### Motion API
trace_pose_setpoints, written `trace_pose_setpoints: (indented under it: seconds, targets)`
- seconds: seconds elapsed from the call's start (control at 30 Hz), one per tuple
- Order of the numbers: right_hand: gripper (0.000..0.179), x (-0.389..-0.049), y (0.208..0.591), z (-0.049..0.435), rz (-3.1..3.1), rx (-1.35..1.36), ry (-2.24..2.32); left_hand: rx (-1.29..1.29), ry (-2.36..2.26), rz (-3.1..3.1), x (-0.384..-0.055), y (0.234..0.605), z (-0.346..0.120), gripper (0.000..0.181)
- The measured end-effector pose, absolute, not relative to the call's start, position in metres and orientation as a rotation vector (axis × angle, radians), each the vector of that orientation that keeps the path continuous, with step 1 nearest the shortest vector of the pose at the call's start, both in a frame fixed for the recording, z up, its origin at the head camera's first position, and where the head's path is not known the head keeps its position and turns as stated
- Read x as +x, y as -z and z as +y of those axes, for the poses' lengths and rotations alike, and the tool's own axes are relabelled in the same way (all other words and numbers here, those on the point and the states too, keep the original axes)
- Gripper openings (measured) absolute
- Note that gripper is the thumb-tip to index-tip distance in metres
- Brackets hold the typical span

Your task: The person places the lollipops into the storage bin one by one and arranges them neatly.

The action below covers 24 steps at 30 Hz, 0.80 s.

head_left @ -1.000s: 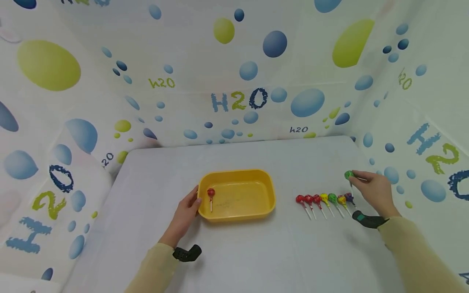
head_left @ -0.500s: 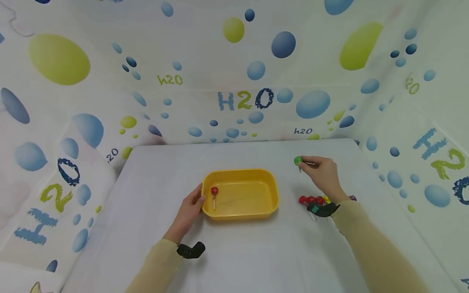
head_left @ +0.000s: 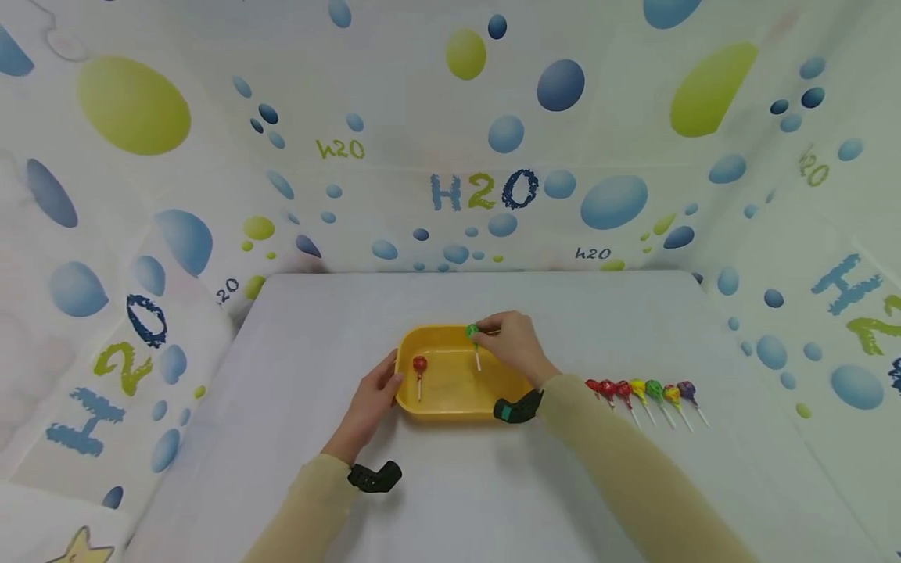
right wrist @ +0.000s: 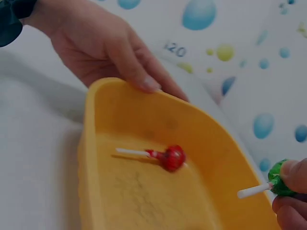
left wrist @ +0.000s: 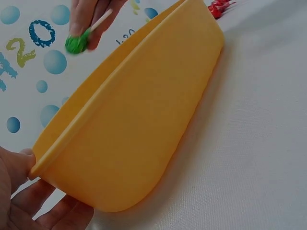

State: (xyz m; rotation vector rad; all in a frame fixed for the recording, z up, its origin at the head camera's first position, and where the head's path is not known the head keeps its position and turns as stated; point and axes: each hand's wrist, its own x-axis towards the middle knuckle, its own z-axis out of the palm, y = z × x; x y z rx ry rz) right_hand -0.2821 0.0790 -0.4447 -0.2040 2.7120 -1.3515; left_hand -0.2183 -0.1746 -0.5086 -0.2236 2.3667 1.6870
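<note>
The right hand (head_left: 512, 340) is pinching the green lollipop (head_left: 472, 331) by its candy head between thumb and fingers, and is holding it above the tray (head_left: 443, 417), clear of the floor. Its white stick is pointing towards the person's side, much like that of the red lollipop (head_left: 420, 363), which is lying inside near the left end. The left hand (head_left: 369, 399) is gripping that end, thumb at the rim and fingers outside, so it is probably steadying the tray well on the surface (head_left: 457, 493). If the step is a placing, doing it well is likely calling for a low release, since a round head could be rolling when dropped. Matching the red one's direction would be keeping things neat. To the tray's right, a row of lollipops (head_left: 654, 389) is lying on the surface, apart from both hands.
</note>
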Motion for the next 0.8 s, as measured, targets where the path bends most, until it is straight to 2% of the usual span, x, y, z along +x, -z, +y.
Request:
trace_pose_setpoints:
  seconds: [0.23,0.53,0.8]
  targets:
    - [0.02,-0.286,0.449,0.033,2.679,-0.197,1.139,-0.228,-1.684,2.367,-0.218,0.508,-0.173,0.058]
    - [0.011,-0.287,0.482,0.001,2.721,-0.251,0.849,-0.225,-1.7,2.347,-0.219,0.509,-0.174,0.057]
    - [0.044,-0.28,0.484,-0.008,2.702,-0.327,0.837,-0.245,-1.73,2.32,-0.218,0.508,-0.173,0.057]
